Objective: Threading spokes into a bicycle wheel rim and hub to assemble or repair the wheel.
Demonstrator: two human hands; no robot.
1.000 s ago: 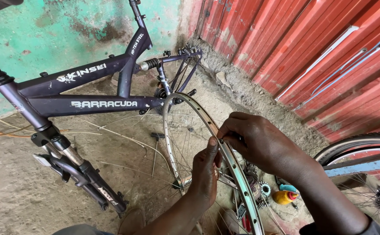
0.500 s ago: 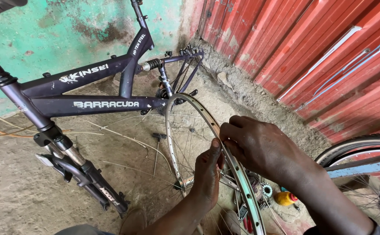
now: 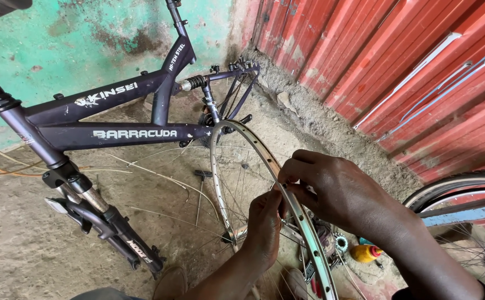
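Note:
A bare silver bicycle rim [image 3: 237,129] with thin spokes stands upright in front of me. My right hand [image 3: 340,191] grips the rim's near upper edge, fingers curled over it. My left hand [image 3: 265,219] reaches up from below and pinches at a spoke end on the inner side of the rim, right beside the right hand's fingertips. What the left fingers hold is hidden between the two hands.
A dark bicycle frame [image 3: 115,133] without wheels lies on the dirt floor against a green wall, its fork [image 3: 106,222] pointing toward me. Red corrugated metal [image 3: 398,66] runs along the right. Another wheel [image 3: 465,191] stands at right; a small yellow bottle [image 3: 365,253] and parts lie below.
Both hands stay on the rim at the same spot; the fingers have shifted slightly and the view has drifted a little.

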